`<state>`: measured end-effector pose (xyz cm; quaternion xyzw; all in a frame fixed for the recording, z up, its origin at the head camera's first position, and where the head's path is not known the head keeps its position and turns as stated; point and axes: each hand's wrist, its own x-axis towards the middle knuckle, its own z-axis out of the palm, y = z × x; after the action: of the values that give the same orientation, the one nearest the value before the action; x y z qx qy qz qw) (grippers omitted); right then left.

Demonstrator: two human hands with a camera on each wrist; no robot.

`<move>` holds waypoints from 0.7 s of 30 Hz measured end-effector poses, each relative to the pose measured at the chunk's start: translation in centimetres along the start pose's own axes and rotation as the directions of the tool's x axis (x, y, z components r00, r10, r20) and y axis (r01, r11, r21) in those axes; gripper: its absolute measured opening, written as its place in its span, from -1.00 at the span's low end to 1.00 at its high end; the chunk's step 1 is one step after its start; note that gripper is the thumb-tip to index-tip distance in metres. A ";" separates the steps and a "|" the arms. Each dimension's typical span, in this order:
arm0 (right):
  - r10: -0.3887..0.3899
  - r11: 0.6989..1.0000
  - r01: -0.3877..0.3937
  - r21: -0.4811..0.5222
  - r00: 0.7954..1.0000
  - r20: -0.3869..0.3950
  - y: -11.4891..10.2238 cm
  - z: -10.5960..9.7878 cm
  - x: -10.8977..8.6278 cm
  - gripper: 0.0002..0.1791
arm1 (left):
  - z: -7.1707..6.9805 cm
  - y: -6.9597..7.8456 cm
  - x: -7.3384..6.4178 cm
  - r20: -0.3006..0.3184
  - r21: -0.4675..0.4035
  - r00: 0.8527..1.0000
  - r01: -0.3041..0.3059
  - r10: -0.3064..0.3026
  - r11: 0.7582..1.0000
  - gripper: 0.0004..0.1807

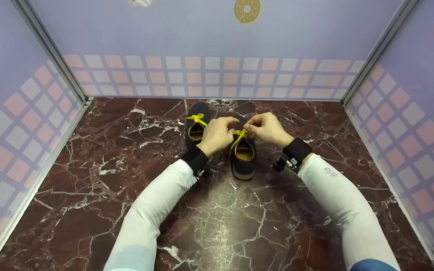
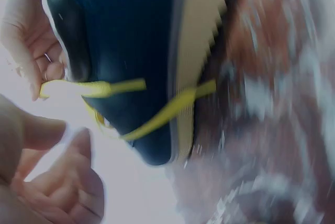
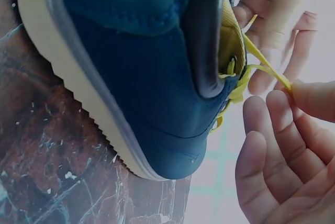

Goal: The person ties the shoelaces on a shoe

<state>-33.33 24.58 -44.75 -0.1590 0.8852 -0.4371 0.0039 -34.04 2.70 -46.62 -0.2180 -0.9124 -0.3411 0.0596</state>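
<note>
Two dark blue shoes with yellow laces stand side by side on the floor. In the head view, both my hands are over the right shoe [image 1: 244,169]. My right hand [image 1: 269,130] pinches its yellow lace [image 3: 267,69] between thumb and forefinger, drawing it away from the shoe's opening. My left hand [image 1: 217,134] is at the other side of the laces, its thumb and forefinger apart, with no lace visible between them. A lace end hangs across the shoe's side in the left wrist view. The left shoe [image 1: 197,108] has its lace tied in a bow [image 1: 198,118].
The dark red marbled floor [image 1: 217,226] extends around the shoes. A back wall [image 1: 209,45] with pink and white squares rises just beyond the toes. Side walls [image 1: 9,124] flank the floor at left and right.
</note>
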 end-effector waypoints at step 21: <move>-0.029 0.999 0.030 0.030 1.000 -0.008 0.1 0.1 -0.4 -0.79 | -1.0 -0.1 -0.1 -0.016 0.177 0.999 0.040 -0.038 0.983 -0.78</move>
<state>-32.96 24.67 -44.99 -0.1704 0.8762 -0.4508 -0.0034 -34.06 1.92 -45.97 -0.1917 -0.9429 -0.2609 0.0778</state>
